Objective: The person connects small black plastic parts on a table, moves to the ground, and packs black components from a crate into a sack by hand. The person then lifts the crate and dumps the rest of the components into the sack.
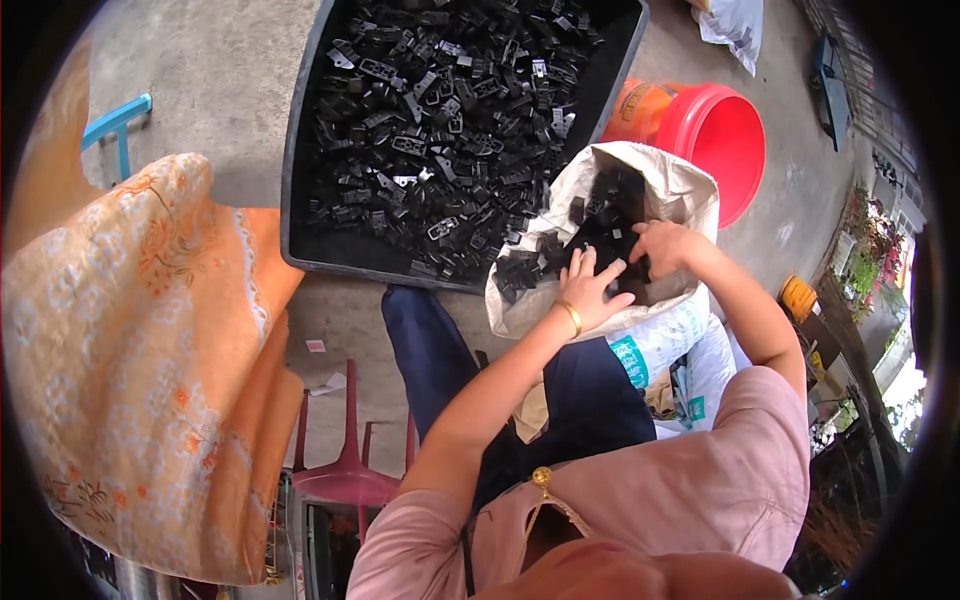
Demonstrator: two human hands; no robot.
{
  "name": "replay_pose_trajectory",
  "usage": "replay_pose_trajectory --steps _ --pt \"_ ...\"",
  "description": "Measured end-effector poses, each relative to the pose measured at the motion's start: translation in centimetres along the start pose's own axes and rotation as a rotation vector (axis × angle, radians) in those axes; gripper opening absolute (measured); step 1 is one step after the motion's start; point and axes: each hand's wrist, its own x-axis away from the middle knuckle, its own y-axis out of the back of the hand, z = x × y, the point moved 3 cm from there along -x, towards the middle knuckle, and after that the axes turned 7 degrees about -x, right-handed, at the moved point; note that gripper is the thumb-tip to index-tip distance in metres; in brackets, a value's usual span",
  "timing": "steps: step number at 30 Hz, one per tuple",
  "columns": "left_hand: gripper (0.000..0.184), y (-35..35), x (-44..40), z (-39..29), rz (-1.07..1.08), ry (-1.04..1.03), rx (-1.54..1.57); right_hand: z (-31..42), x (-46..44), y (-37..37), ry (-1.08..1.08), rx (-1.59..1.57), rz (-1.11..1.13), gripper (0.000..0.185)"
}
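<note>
My left hand [592,292], with a gold bangle at the wrist, lies with spread fingers over black plastic parts [525,268] at the mouth of a white woven sack [683,190]. My right hand [665,248] reaches into the same sack from the right. Its fingers are bent and apart, touching the dark parts inside; some fingertips are hidden. More black parts fill the sack's opening. Beyond it stands a large black tub [292,225], heaped with many small black plastic pieces [440,130]. The sack's near edge rests by my knees.
A red bucket [715,150] lies on its side behind the sack, beside an orange one [638,110]. Orange flowered cloth [150,370] hangs at left. A maroon plastic chair [345,482] is below it. Filled white bags [665,345] lie at my right.
</note>
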Motion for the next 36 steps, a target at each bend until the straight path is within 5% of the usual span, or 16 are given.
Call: replay_pose_trajectory --steps 2,4,5,7,10,12,14,16,19,22,24,27,28,29,32,36 --pt "0.033 5.4 -0.9 1.8 -0.164 -0.291 0.389 1.4 -2.4 3.4 0.045 -0.196 -0.136 0.034" --pt "0.016 15.1 -0.1 3.9 -0.594 -0.153 0.118 2.5 -5.4 8.3 -0.079 -0.426 -0.484 0.027" --pt "0.014 18.2 -0.7 7.8 -0.863 -0.126 0.104 1.8 -7.8 10.9 0.19 -0.422 -0.743 0.029" --pt "0.035 22.7 -0.9 15.5 -1.367 0.131 -0.391 -1.0 -13.8 15.0 0.262 -0.435 -1.011 0.039" --pt "0.091 27.6 -3.7 24.2 -1.112 0.964 0.392 -0.6 -21.5 22.0 0.251 -0.125 -1.295 0.053" --pt "0.104 27.0 -6.7 23.6 -1.326 1.12 0.376 2.3 -24.9 25.2 0.047 -0.2 -1.252 0.066" --pt "0.107 26.8 -7.9 22.8 -1.381 1.113 0.402 5.5 -27.5 26.1 -0.213 -0.308 -1.079 0.069" --pt "0.099 26.0 -8.4 22.7 -1.388 1.009 0.196 8.4 -27.6 24.9 -0.177 -0.401 -1.007 0.07" --pt "0.075 23.5 -7.9 23.0 -1.28 0.685 -0.033 5.9 -30.7 18.8 0.058 -0.182 -1.347 0.05" --pt "0.055 21.5 -5.7 19.7 -1.21 0.495 -0.183 5.9 -26.7 14.8 0.206 -0.107 -0.986 0.047" --pt "0.046 21.1 -4.2 18.9 -1.123 0.198 0.059 5.6 -24.9 13.8 0.356 -0.177 -0.864 0.044" --pt "0.037 22.0 -1.8 18.8 -1.155 0.109 -0.05 2.7 -23.7 17.2 0.331 -0.14 -1.041 0.043" --pt "0.038 22.2 -1.7 20.8 -1.22 0.147 -0.248 1.4 -24.0 18.3 0.337 -0.111 -1.212 0.043" --pt "0.04 21.5 -2.0 23.1 -1.422 0.474 -0.332 0.3 -25.1 18.8 0.278 -0.1 -1.32 0.042" --pt "0.074 20.3 -5.5 26.1 -1.211 1.051 -0.225 2.2 -29.0 16.2 -0.073 0.082 -1.338 0.044" --pt "0.07 19.0 -6.9 24.5 -1.233 0.79 0.123 3.0 -28.6 13.0 0.074 -0.205 -1.135 0.046"
